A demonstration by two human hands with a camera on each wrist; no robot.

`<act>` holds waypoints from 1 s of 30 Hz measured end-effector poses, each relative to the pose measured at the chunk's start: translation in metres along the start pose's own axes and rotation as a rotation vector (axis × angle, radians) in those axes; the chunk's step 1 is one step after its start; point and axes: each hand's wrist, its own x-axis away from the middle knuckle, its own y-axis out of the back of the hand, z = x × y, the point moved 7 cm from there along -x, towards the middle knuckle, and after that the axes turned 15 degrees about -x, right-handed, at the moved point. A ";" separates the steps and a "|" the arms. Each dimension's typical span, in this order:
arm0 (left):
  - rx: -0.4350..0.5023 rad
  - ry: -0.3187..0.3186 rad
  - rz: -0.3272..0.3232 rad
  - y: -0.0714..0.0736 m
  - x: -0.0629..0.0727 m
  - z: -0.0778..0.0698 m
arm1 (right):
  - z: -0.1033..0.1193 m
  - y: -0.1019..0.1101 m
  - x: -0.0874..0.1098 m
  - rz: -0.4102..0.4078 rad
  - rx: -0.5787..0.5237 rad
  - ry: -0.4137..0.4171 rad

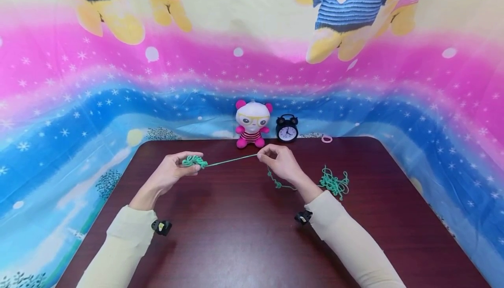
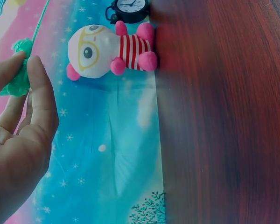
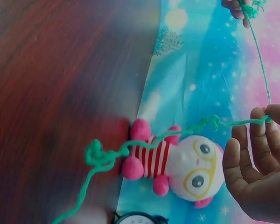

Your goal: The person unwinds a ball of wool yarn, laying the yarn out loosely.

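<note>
My left hand [image 1: 172, 170] pinches a small bundle of green yarn [image 1: 194, 161] between thumb and fingers, above the table's left half. From the bundle a taut green strand [image 1: 232, 160] runs to my right hand [image 1: 280, 162], whose thumb and fingertip pinch it. Below the right hand the strand hangs slack, with knotted tangles [image 3: 100, 156] along it in the right wrist view. It leads on to a loose heap of green yarn [image 1: 334, 182] lying on the table, right of the right forearm. In the left wrist view the bundle [image 2: 19, 70] sits between thumb and index finger.
A pink and white panda plush [image 1: 253, 124] sits at the table's back edge. Beside it stands a black alarm clock [image 1: 287, 129]. A pink ring-shaped band [image 1: 327, 139] lies farther right. The dark wooden table [image 1: 244, 235] meets a printed cloth backdrop [image 1: 252, 69].
</note>
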 end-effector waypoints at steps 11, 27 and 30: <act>-0.070 -0.033 0.093 -0.005 0.003 0.000 | -0.003 0.026 -0.001 -0.056 -0.008 -0.003; -0.104 -0.071 0.210 -0.011 0.005 -0.002 | -0.012 0.071 0.002 -0.181 0.007 -0.043; -0.034 -0.047 0.140 -0.006 0.003 0.001 | -0.016 0.079 0.003 -0.192 0.015 -0.036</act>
